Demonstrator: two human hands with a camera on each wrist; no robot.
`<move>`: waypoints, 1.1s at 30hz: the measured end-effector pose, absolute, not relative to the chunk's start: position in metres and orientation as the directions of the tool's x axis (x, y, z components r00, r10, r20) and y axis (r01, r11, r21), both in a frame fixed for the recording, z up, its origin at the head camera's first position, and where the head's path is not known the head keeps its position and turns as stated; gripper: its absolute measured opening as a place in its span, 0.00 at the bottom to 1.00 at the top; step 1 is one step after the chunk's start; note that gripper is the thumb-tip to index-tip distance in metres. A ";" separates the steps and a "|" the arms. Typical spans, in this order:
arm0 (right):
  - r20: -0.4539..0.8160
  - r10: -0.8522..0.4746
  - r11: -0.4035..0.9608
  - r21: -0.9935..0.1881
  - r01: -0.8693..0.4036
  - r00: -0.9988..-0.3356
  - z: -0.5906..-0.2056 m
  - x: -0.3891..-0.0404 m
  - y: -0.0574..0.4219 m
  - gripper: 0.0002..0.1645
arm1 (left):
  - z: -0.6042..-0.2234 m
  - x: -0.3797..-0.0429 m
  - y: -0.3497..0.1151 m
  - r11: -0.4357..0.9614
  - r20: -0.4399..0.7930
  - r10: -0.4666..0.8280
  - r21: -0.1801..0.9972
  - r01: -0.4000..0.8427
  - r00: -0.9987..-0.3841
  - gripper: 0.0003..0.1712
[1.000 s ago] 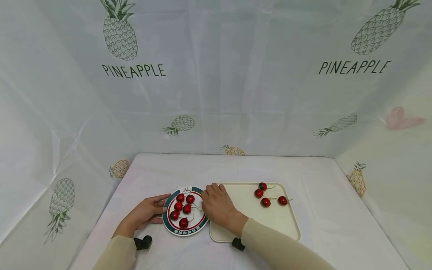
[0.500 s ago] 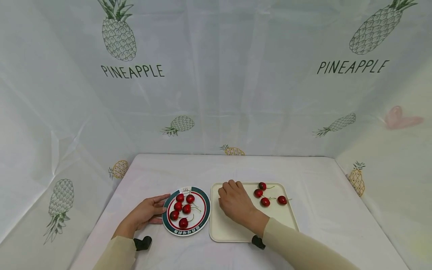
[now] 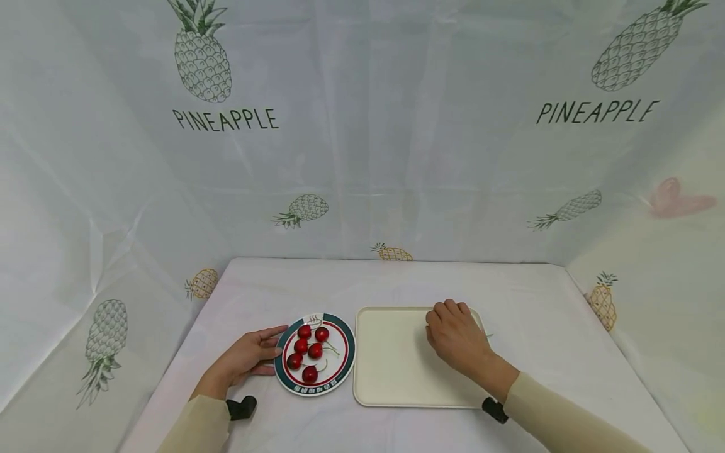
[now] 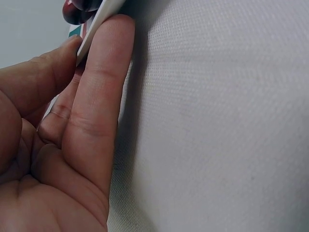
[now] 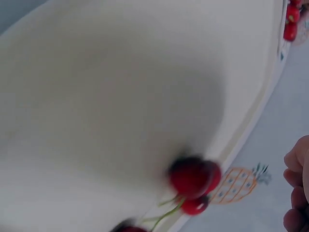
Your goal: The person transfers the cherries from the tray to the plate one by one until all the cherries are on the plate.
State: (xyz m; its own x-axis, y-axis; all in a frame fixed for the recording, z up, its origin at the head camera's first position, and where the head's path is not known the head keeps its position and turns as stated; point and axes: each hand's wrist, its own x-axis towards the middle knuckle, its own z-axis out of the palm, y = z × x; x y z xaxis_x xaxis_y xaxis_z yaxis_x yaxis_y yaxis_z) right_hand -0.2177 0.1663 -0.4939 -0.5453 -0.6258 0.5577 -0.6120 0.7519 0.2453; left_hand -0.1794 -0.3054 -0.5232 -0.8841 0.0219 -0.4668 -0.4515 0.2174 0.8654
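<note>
On the left stands a round plate with a teal rim and a thin red ring, bearing several red cherries with green stems. My left hand pinches its left edge, thumb on the rim and fingers underneath. My right hand, its fingers loosely curled with nothing visible in them, is over the right part of a cream tray. It hides the tray's cherries in the head view; the right wrist view shows some cherries near the tray's edge.
Plate and tray stand side by side on a white-covered table, a narrow gap between them. A white curtain with pineapple prints surrounds the table at the back and sides. Black wrist mounts sit under both wrists.
My right hand has moved right from the plate's edge, across the tray, to above the cherries there. My left hand and the plate have stayed in place.
</note>
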 end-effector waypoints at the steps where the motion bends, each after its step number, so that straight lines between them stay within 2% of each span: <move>1: 0.558 -0.619 0.757 0.237 -0.609 -0.552 -0.495 -0.218 0.175 0.13 | -0.523 -0.180 -0.306 0.217 -0.467 0.023 0.865 -0.452 -0.884 0.34; 10: 0.483 -0.561 0.815 0.180 -0.551 -0.672 -0.502 -0.216 0.250 0.15 | -0.520 -0.180 -0.304 0.219 -0.467 0.039 0.867 -0.448 -0.883 0.34; 17: 0.441 -0.614 0.781 0.219 -0.585 -0.655 -0.512 -0.217 0.291 0.18 | -0.519 -0.178 -0.306 0.227 -0.464 0.055 0.868 -0.442 -0.884 0.34; 25: 0.412 -0.638 0.765 0.238 -0.599 -0.651 -0.526 -0.221 0.309 0.20 | -0.518 -0.178 -0.306 0.220 -0.459 0.078 0.874 -0.434 -0.885 0.34; 27: 0.406 -0.643 0.761 0.238 -0.604 -0.650 -0.529 -0.222 0.311 0.18 | -0.518 -0.179 -0.306 0.218 -0.461 0.075 0.873 -0.437 -0.884 0.34; 29: 0.408 -0.644 0.759 0.231 -0.609 -0.647 -0.532 -0.223 0.311 0.11 | -0.519 -0.179 -0.306 0.219 -0.463 0.066 0.871 -0.439 -0.884 0.34; 30: 0.411 -0.643 0.759 0.224 -0.612 -0.647 -0.533 -0.224 0.312 0.12 | -0.519 -0.179 -0.306 0.222 -0.464 0.059 0.869 -0.442 -0.884 0.34; 33: 0.417 -0.634 0.763 0.206 -0.612 -0.651 -0.537 -0.225 0.311 0.35 | -0.520 -0.178 -0.305 0.221 -0.468 0.038 0.866 -0.449 -0.883 0.33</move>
State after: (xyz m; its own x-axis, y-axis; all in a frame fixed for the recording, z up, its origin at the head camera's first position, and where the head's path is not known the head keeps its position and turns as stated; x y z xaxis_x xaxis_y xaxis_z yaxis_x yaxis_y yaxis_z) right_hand -0.2245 0.3108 -0.5372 -0.6506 -0.6344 0.4174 -0.6123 0.7634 0.2058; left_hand -0.1780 -0.3053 -0.5200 -0.8832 0.0381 -0.4675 -0.4488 0.2213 0.8658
